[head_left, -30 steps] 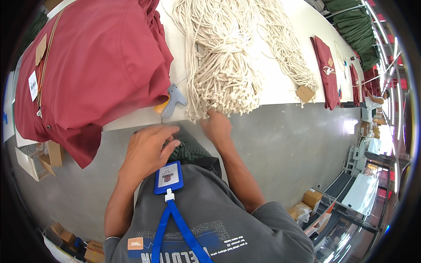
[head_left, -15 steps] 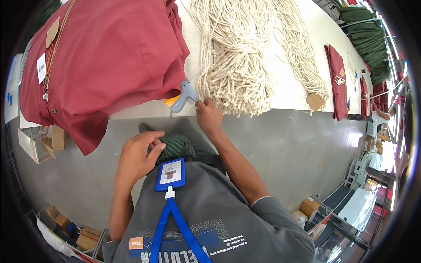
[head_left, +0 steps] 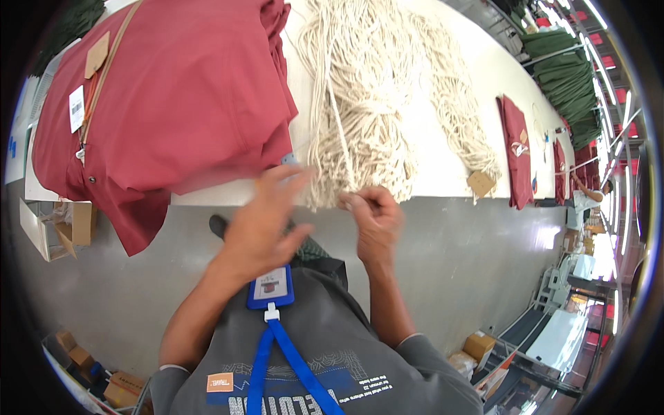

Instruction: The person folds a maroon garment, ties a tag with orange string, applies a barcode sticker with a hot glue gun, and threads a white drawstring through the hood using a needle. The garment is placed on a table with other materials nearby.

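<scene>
Off-white cotton ropes [head_left: 377,90] lie in a thick bundle across the table, their cut ends at the front edge. My right hand [head_left: 379,220] pinches one rope [head_left: 339,131] near its end, and that strand runs fairly straight over the bundle. To the left, my left hand [head_left: 259,221] is raised and blurred by motion, fingers and thumb apart, with nothing seen in it. Just beyond its fingers a bit of the grey-blue glue gun [head_left: 288,160] shows; the rest is hidden. A pile of dark red fabric [head_left: 173,104] fills the table's left side.
A thinner rope bundle [head_left: 456,111] with a brown tag [head_left: 481,183] lies to the right. Farther along the white table [head_left: 477,48] is a folded red fabric piece [head_left: 515,152]. Green fabric [head_left: 564,83] hangs beyond. An opened carton [head_left: 72,225] stands at lower left; another person [head_left: 588,195] is at far right.
My right hand has left the glue gun and moved right to pinch a rope end. My left hand has risen from my lap toward the table edge, its fingers spreading.
</scene>
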